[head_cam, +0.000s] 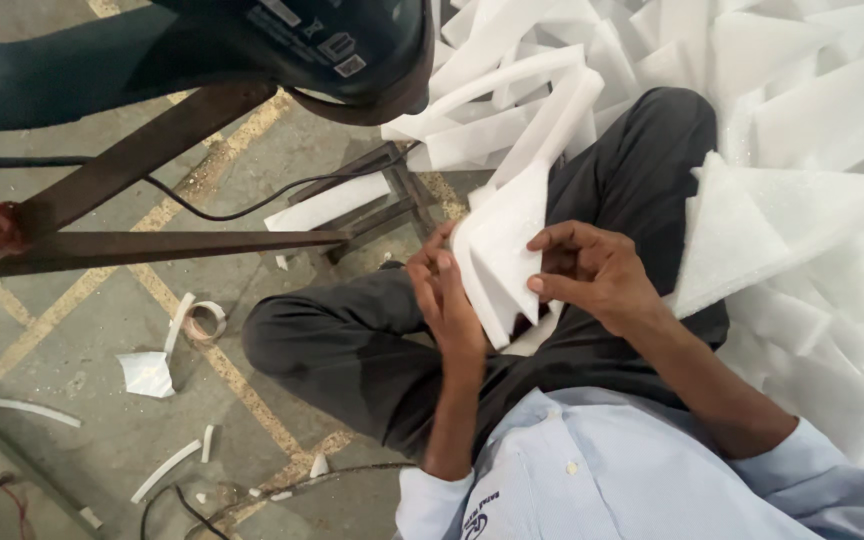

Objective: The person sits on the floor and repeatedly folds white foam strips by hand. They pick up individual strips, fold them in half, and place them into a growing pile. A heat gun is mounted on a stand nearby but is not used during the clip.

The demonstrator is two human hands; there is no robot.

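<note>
Pale-blue shirt sleeves (592, 470) frame both hands over the lap — left hand (447, 300) and right hand (592, 270) pinch a folded white foam sheet (500, 250). Squeezed harder, I judge, the thin foam could crease or tear.

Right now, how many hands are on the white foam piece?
2: the left hand grips the white foam piece at its left edge, the right hand pinches its right side. No other hands show.

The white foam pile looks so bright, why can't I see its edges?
Head view: glare washes out the heaped white foam sheets at right, merging their edges; the folded white foam piece between the hands stays sharp; the dark machine housing at the top sits in shadow.
</note>
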